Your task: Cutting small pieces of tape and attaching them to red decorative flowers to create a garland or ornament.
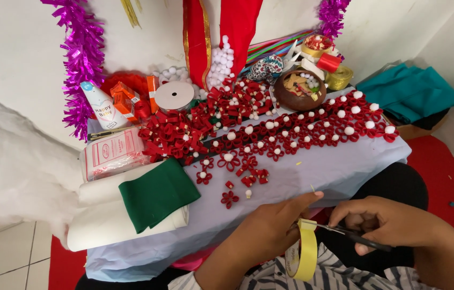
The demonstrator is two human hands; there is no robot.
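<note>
Both our hands are down at the near edge of the table (345, 172). Our left hand (275, 223) is curled shut round a yellow ribbon (306, 252), pinching its top end between thumb and fingers; the strip hangs down from the grip in a loop toward our striped shirt (339, 276). Our right hand (393, 220) is closed round the handles of the scissors (353, 235), fingers through the loops as far as we can tell. The scissors lie nearly level, long axis running sideways, tips pointing left at the ribbon right where the left hand pinches it. Blades look almost closed, just at the ribbon's top edge; can't tell if they're biting into it.

Just beyond the left hand there's a single red flower (229, 199) on the cloth, then a scatter of more. Farther out, well past both grips, sits a whole bed of red ribbon flowers with white pompoms (302, 126).

Packages: off to the left and beyond the left hand, a folded green felt (157, 193) lies on white rolls, and behind that a flat clear packet (113, 153) with a pink-and-white label. Farther back stand a white cone hat (100, 106) with coloured print, a small orange box (125, 98) and a round white spool (174, 95). Beyond the right hand, far side, a brown bowl (299, 90) of bits.
</note>
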